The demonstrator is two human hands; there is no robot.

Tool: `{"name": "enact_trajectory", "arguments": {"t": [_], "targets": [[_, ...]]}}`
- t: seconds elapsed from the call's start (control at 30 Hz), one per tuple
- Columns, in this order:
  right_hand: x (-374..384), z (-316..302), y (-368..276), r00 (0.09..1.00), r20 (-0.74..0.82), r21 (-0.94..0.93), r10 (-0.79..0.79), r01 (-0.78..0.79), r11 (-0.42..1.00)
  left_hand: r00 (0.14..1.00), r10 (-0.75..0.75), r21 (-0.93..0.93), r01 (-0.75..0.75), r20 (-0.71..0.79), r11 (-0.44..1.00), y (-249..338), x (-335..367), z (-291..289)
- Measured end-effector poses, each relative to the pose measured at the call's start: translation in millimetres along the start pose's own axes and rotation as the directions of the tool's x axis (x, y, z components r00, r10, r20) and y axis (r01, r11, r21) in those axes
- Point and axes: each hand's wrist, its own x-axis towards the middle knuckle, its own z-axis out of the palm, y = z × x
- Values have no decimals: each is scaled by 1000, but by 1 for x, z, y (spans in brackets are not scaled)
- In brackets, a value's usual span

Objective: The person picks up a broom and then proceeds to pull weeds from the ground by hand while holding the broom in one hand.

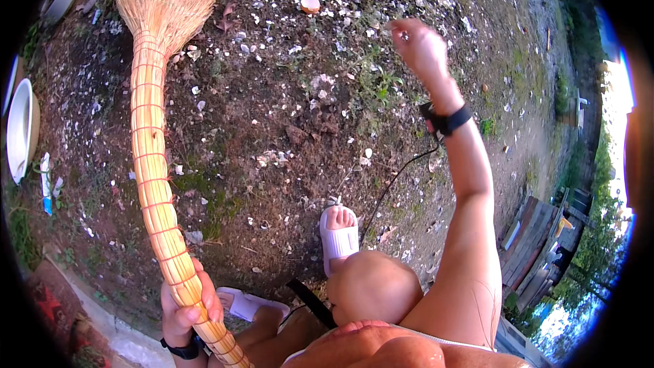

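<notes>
A long straw broom, bound with rows of reddish cord, slants up the left side, its fanned bristles at the far end. My left hand is wrapped round the lower part of its handle. My right hand is stretched out over the ground at the upper right, clear of the broom. Its fingers are curled in, somewhat blurred, and whatever they may hold is too small to name. Each wrist wears a black band, and a dark cable hangs from the right one.
Bare soil scattered with pale shell-like bits and small weeds surrounds my white sandals. A broken eggshell lies ahead. At left are a white basin, a grey container and a concrete edge. Wooden boards stand at right.
</notes>
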Motion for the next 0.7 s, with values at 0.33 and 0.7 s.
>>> {"name": "enact_trajectory", "arguments": {"t": [0.33,0.7], "targets": [[-24,134,-33,905,419,-455,-67,274,847,999,47,63,-47,-4,997,-1,0,6],[-80,86,-118,653,724,-230,-222,532,815,999,37,-30,-38,-27,999,-5,-3,1]]}}
